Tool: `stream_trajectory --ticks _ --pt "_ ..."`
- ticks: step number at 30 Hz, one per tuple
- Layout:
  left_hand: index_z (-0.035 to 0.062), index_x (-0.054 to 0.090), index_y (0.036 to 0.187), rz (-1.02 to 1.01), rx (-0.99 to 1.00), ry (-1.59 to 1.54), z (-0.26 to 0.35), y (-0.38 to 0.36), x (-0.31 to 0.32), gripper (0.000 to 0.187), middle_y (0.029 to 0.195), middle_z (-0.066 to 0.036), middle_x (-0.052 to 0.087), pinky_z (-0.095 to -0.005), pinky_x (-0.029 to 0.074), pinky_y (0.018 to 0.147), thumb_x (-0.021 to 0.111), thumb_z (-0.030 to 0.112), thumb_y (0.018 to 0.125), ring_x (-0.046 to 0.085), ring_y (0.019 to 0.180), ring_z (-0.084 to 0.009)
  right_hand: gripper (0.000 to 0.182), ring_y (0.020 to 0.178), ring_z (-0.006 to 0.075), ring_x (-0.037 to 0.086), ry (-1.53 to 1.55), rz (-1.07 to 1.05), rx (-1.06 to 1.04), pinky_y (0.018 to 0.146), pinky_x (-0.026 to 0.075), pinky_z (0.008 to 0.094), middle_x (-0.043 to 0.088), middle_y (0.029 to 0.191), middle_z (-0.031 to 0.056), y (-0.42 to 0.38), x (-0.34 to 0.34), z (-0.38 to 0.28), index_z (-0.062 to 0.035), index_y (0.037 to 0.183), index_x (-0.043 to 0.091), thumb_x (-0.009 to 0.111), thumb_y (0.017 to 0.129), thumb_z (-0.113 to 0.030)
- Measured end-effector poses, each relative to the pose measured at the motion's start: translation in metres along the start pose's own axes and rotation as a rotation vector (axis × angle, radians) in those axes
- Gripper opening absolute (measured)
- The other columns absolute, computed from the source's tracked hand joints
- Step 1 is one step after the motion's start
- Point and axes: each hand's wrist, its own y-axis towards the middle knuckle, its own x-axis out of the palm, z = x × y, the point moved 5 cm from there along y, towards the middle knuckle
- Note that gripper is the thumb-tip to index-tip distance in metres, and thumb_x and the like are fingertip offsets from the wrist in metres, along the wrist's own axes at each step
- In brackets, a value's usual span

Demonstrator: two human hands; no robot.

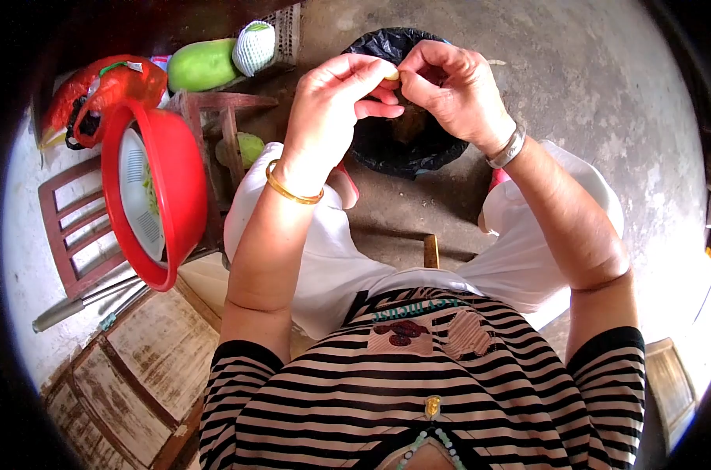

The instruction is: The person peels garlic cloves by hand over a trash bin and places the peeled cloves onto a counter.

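Note:
My left hand (332,102), with a gold bangle at the wrist, is closed in a pinch at thumb and forefinger. A small yellowish-green piece (393,76) shows at its fingertips; it is too small for me to tell its kind. My right hand (457,90), with a silver bangle, pinches at the same spot, its fingertips meeting those of the left. Both hands are above a bin lined with a black plastic bag (371,153). Some brownish matter (410,125) lies inside the bin, partly hidden by the hands.
To the left, a red basin (184,188) with a white strainer (132,184) and some greens rests on a wooden chair (65,204). Behind it are a red plastic bag (136,82) and a long green gourd (202,65). The bin stands on a concrete floor (575,63).

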Motion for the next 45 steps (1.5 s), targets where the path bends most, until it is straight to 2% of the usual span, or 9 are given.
stream_trajectory --ticks 9,13,19,22,25,31,37,40,45 --pt "-0.0007 0.058 0.098 -0.06 0.133 0.003 0.004 -0.003 0.005 0.019 0.084 -0.009 0.061 -0.0308 0.055 0.064 0.049 0.015 0.092 0.06 0.072 -0.0154 0.008 0.061 0.0027 0.048 0.225 -0.074 0.149 0.057 0.041 0.0186 0.054 0.065 -0.0043 0.002 0.002 0.004 -0.0024 0.076 0.061 0.062 0.078 -0.01" --pt "-0.0008 0.057 0.099 -0.093 0.132 -0.065 0.007 -0.002 0.005 0.019 0.081 -0.008 0.06 -0.0267 0.052 0.057 0.048 0.015 0.093 0.057 0.067 -0.0138 0.012 0.06 0.0041 0.049 0.37 -0.212 0.299 0.057 0.04 0.0189 0.055 0.066 -0.0042 0.004 0.002 -0.001 -0.005 0.075 0.062 0.061 0.079 -0.016" --pt "0.0004 0.057 0.096 -0.149 0.079 -0.089 0.008 0.001 0.005 0.018 0.078 -0.006 0.059 -0.0216 0.044 0.048 0.048 0.016 0.093 0.054 0.061 -0.0105 0.014 0.059 0.0042 0.048 0.469 -0.323 0.367 0.056 0.04 0.0184 0.056 0.066 -0.0033 0.001 0.004 0.003 -0.0068 0.077 0.062 0.059 0.081 -0.02" --pt "0.0016 0.057 0.095 -0.133 0.108 -0.064 0.009 0.001 0.005 0.018 0.075 -0.005 0.058 -0.0208 0.043 0.048 0.049 0.017 0.093 0.053 0.059 -0.0092 0.014 0.063 0.0046 0.051 0.407 -0.253 0.351 0.059 0.042 0.0191 0.058 0.068 -0.0017 0.001 0.004 -0.002 -0.0048 0.077 0.062 0.061 0.08 -0.019" --pt "0.0031 0.058 0.094 -0.055 0.161 0.037 0.014 0.001 0.003 0.017 0.071 -0.002 0.057 -0.0194 0.042 0.048 0.051 0.019 0.093 0.051 0.057 -0.0077 0.015 0.065 0.0058 0.055 0.193 -0.061 0.101 0.062 0.046 0.021 0.059 0.069 -0.0008 0.005 -0.002 -0.004 -0.0027 0.079 0.062 0.063 0.08 -0.018" --pt "0.0029 0.06 0.091 0.02 0.234 0.211 0.016 0.0 0.003 0.016 0.069 -0.001 0.059 -0.0176 0.043 0.048 0.057 0.019 0.09 0.051 0.056 -0.0046 0.011 0.068 0.0017 0.052 -0.104 -0.111 0.012 0.063 0.045 0.0182 0.058 0.074 -0.0041 0.003 -0.006 -0.016 -0.0016 0.085 0.062 0.064 0.084 -0.012" --pt "0.0046 0.062 0.089 0.054 0.28 0.41 0.017 -0.002 0.005 0.013 0.068 0.001 0.058 -0.0172 0.043 0.05 0.058 0.017 0.089 0.051 0.057 -0.0033 0.013 0.068 0.0025 0.053 -0.042 -0.124 0.029 0.062 0.047 0.0192 0.061 0.074 -0.0028 0.004 -0.006 -0.009 -0.0003 0.088 0.063 0.064 0.084 -0.013" --pt "0.0043 0.062 0.088 0.07 0.304 0.51 0.018 -0.002 0.005 0.011 0.067 0.002 0.058 -0.0181 0.044 0.051 0.059 0.015 0.088 0.052 0.058 -0.0039 0.013 0.062 0.0097 0.061 -0.056 -0.063 0.002 0.062 0.051 0.0245 0.065 0.069 0.0054 0.005 -0.007 -0.006 -0.0021 0.082 0.065 0.065 0.076 -0.013" --pt "0.0056 0.061 0.093 0.053 0.268 0.608 0.015 -0.002 0.006 0.012 0.073 0.002 0.058 -0.0159 0.041 0.051 0.056 0.016 0.09 0.049 0.059 -0.0024 0.013 0.059 0.0123 0.061 -0.153 -0.082 -0.031 0.061 0.05 0.0255 0.064 0.065 0.0066 0.005 -0.007 -0.01 -0.0029 0.08 0.065 0.065 0.074 -0.015"
